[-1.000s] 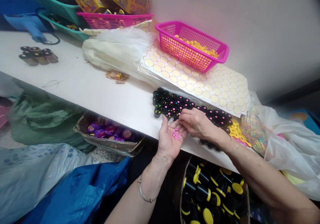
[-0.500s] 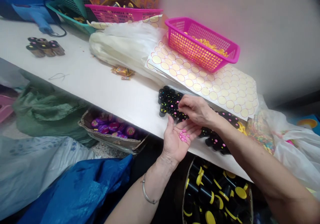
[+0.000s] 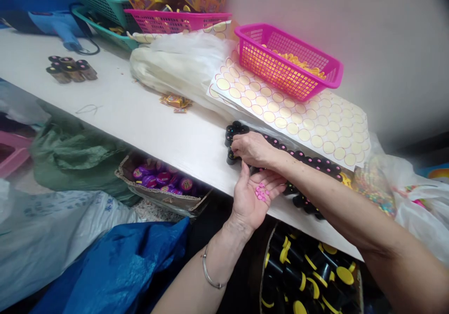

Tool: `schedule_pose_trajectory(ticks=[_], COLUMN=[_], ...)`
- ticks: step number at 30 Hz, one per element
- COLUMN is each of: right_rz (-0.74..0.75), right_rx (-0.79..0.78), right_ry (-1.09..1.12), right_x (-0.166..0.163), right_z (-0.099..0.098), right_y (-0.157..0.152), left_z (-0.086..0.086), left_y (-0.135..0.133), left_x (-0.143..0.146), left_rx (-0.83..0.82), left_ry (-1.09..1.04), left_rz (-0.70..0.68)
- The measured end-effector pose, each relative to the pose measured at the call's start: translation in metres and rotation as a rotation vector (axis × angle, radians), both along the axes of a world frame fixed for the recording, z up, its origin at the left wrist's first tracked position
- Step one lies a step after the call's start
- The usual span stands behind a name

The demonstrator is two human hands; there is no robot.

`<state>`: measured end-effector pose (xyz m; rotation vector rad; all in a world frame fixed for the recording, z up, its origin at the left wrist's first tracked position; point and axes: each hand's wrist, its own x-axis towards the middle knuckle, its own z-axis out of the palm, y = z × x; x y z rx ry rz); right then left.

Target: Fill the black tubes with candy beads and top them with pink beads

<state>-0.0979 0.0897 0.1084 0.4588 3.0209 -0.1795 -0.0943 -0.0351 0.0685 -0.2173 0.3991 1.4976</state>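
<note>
My left hand (image 3: 249, 199) is palm up at the front edge of the table, fingers stretched out. It holds a small heap of pink candy-like pieces (image 3: 261, 192) lying loose on the palm. Just above and beyond it, my right hand (image 3: 250, 146) reaches down over the left end of the rows of small black containers (image 3: 235, 129). Its fingertips are pinched together, and whatever they hold is hidden. Many containers show a pink piece on top; my right hand and forearm cover part of the rows.
Behind the rows are sticker sheets (image 3: 317, 141) under a pink basket (image 3: 287, 71) of yellow pieces. Wrapped sweets (image 3: 176, 102) and brown bottles (image 3: 72, 71) stand leftward. Below the edge are boxes of purple packs (image 3: 163, 178) and yellow-lidded black containers (image 3: 315, 276). Plastic bags (image 3: 417, 202) lie right.
My right hand has moved left and lower, from above my left fingers to over the left-end containers. My left hand stays palm up with the pink pieces. The view has shifted slightly.
</note>
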Motion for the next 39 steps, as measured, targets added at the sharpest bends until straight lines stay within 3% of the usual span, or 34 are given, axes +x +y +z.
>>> schedule_pose_trajectory(ticks=[16,33,39], right_rz=[0.048,0.075,0.021], right_rx=[0.063,-0.013,-0.067], right_ry=[-0.085,-0.115,-0.073], right_x=[-0.009,-0.017,-0.012], right_z=[0.002,-0.001,-0.001], right_y=[-0.002,-0.001,-0.002], left_z=[-0.001,-0.001,0.001], left_y=[0.0,0.0,0.0], left_x=[-0.001,-0.002,-0.002], left_rx=[0.003,-0.013,-0.011], left_ry=[0.016,0.005,0.024], left_rz=[0.031,0.065,0.116])
